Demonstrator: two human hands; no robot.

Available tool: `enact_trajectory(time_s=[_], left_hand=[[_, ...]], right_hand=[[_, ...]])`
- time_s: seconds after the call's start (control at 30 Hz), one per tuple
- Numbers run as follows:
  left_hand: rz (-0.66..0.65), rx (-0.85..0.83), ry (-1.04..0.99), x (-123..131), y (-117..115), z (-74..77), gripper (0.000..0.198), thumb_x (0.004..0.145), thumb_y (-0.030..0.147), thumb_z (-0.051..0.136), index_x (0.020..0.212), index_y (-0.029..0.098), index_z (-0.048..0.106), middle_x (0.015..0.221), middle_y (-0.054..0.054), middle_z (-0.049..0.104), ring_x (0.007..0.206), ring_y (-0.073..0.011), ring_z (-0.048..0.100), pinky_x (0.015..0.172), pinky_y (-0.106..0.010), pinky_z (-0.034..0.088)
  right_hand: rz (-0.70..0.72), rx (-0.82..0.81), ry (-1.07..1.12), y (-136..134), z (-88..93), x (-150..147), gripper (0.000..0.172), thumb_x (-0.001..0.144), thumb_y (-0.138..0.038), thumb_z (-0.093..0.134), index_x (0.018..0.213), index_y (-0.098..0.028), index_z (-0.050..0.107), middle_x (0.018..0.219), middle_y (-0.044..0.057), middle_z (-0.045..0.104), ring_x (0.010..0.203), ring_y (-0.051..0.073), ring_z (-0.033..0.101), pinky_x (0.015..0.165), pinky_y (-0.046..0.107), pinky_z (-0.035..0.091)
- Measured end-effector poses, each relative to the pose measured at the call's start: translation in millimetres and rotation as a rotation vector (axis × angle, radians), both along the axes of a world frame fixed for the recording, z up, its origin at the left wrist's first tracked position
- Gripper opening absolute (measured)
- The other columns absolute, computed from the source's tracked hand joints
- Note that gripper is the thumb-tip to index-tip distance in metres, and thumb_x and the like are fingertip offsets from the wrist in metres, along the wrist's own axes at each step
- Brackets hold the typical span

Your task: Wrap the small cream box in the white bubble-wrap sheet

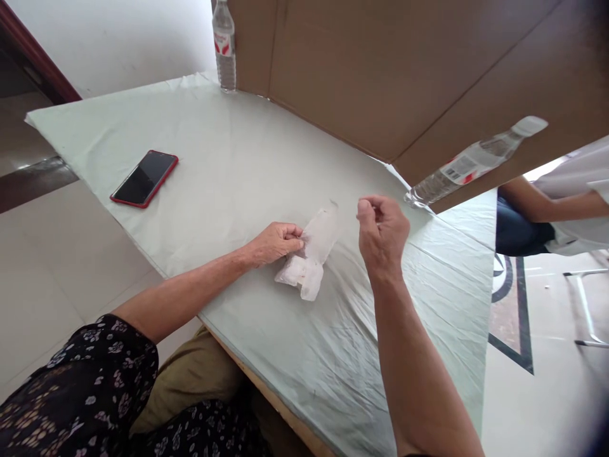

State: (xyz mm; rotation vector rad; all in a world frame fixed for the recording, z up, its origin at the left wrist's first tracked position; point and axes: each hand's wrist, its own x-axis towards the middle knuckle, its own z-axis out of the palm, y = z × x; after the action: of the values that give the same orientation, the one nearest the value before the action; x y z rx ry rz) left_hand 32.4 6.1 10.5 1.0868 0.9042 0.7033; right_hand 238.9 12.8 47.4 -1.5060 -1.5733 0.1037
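A whitish, translucent, crumpled piece (321, 238) lies on the pale green cloth, its lower end folded into lumps. My left hand (276, 244) pinches its left edge between thumb and fingers. To the right of the piece, my right hand (382, 231) is raised a little above the cloth, its fingers curled against the thumb. Whatever may be between those fingertips is too small to make out. A gap separates my right hand from the whitish piece.
A phone with a red case (145, 178) lies at the left. One water bottle (224, 51) stands at the back, another (471, 166) at the right, both beside a large brown cardboard panel (333, 70). A person's arm (552, 200) shows beyond the table (228, 152).
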Motion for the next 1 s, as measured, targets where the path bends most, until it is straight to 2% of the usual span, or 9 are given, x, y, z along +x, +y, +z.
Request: enact_trajectory(time_s=[0.1, 0.2, 0.33, 0.5, 0.63, 0.73, 0.83, 0.9, 1.0], left_hand=[[0.044, 0.007, 0.014, 1, 1, 0.5, 0.01, 0.076, 0.021, 0.067, 0.081, 0.013, 0.064, 0.068, 0.001, 0.064, 0.058, -0.0082, 0.056, 0.055, -0.019, 0.04], [0.052, 0.044, 0.019, 0, 0, 2.5, 0.016, 0.078, 0.028, 0.066, 0.075, 0.014, 0.061, 0.059, 0.005, 0.054, 0.051, -0.0064, 0.046, 0.049, -0.019, 0.033], [0.065, 0.081, 0.038, -2, 0, 4.3, 0.018, 0.079, 0.03, 0.062, 0.07, 0.015, 0.058, 0.058, 0.006, 0.047, 0.05, -0.0057, 0.038, 0.05, -0.02, 0.03], [0.156, 0.173, 0.126, -7, 4, 1.9, 0.015, 0.082, 0.03, 0.058, 0.084, 0.015, 0.059, 0.073, 0.001, 0.056, 0.062, -0.0092, 0.048, 0.06, -0.023, 0.039], [0.405, 0.485, 0.37, -10, 1, 5.4, 0.026, 0.078, 0.033, 0.066, 0.097, 0.018, 0.055, 0.09, -0.001, 0.059, 0.076, -0.0122, 0.053, 0.073, -0.027, 0.045], [0.261, 0.631, 0.517, -12, -5, 11.2, 0.03, 0.075, 0.044, 0.069, 0.081, 0.019, 0.054, 0.079, 0.001, 0.055, 0.07, -0.0127, 0.048, 0.068, -0.027, 0.042], [0.085, 0.625, 0.63, -14, -7, 15.2, 0.026, 0.07, 0.038, 0.069, 0.069, 0.019, 0.052, 0.073, 0.001, 0.055, 0.067, -0.0131, 0.047, 0.062, -0.027, 0.038], [0.081, 0.556, 0.624, -18, -5, 16.3, 0.016, 0.072, 0.03, 0.061, 0.066, 0.019, 0.052, 0.068, 0.002, 0.053, 0.064, -0.0127, 0.045, 0.06, -0.027, 0.036], [0.199, 0.531, 0.646, -27, 3, 15.0, 0.012, 0.073, 0.024, 0.054, 0.063, 0.019, 0.05, 0.065, 0.001, 0.052, 0.063, -0.0131, 0.045, 0.06, -0.028, 0.037]], right_hand=[[0.051, -0.186, -0.013, -38, 3.0, -18, 0.031, 0.087, -0.052, 0.06, 0.078, -0.023, 0.058, 0.068, -0.001, 0.061, 0.062, 0.015, 0.055, 0.064, 0.03, 0.044], [0.081, -0.386, -0.209, -60, 1.5, -36, 0.038, 0.081, -0.059, 0.064, 0.077, -0.022, 0.059, 0.069, 0.001, 0.064, 0.063, 0.017, 0.057, 0.062, 0.03, 0.039], [0.018, -0.463, -0.3, -60, -3.6, -37, 0.019, 0.083, -0.037, 0.055, 0.072, -0.023, 0.06, 0.068, 0.003, 0.066, 0.063, 0.019, 0.058, 0.062, 0.031, 0.034], [0.063, -0.473, 0.08, -47, -12.9, -4, 0.017, 0.077, -0.031, 0.053, 0.066, -0.022, 0.061, 0.063, 0.002, 0.062, 0.062, 0.018, 0.054, 0.063, 0.031, 0.04], [0.125, -0.588, 0.407, -44, -23.5, 10, 0.015, 0.073, -0.033, 0.059, 0.065, -0.02, 0.061, 0.06, -0.001, 0.057, 0.058, 0.015, 0.049, 0.057, 0.029, 0.04], [0.16, -0.567, 0.469, -44, -25.8, 8, 0.017, 0.074, -0.033, 0.062, 0.063, -0.021, 0.058, 0.058, -0.003, 0.052, 0.057, 0.013, 0.046, 0.056, 0.028, 0.038], [0.167, -0.531, 0.455, -45, -24.9, 7, 0.019, 0.076, -0.034, 0.061, 0.062, -0.021, 0.056, 0.059, -0.004, 0.05, 0.058, 0.012, 0.043, 0.057, 0.028, 0.036], [0.13, -0.521, 0.412, -44, -25.6, 9, 0.018, 0.076, -0.034, 0.06, 0.063, -0.02, 0.057, 0.059, -0.003, 0.05, 0.059, 0.013, 0.043, 0.057, 0.028, 0.035], [0.041, -0.492, 0.25, -42, -30.2, 17, 0.018, 0.076, -0.033, 0.055, 0.063, -0.021, 0.057, 0.06, -0.002, 0.053, 0.059, 0.014, 0.044, 0.059, 0.03, 0.035]])
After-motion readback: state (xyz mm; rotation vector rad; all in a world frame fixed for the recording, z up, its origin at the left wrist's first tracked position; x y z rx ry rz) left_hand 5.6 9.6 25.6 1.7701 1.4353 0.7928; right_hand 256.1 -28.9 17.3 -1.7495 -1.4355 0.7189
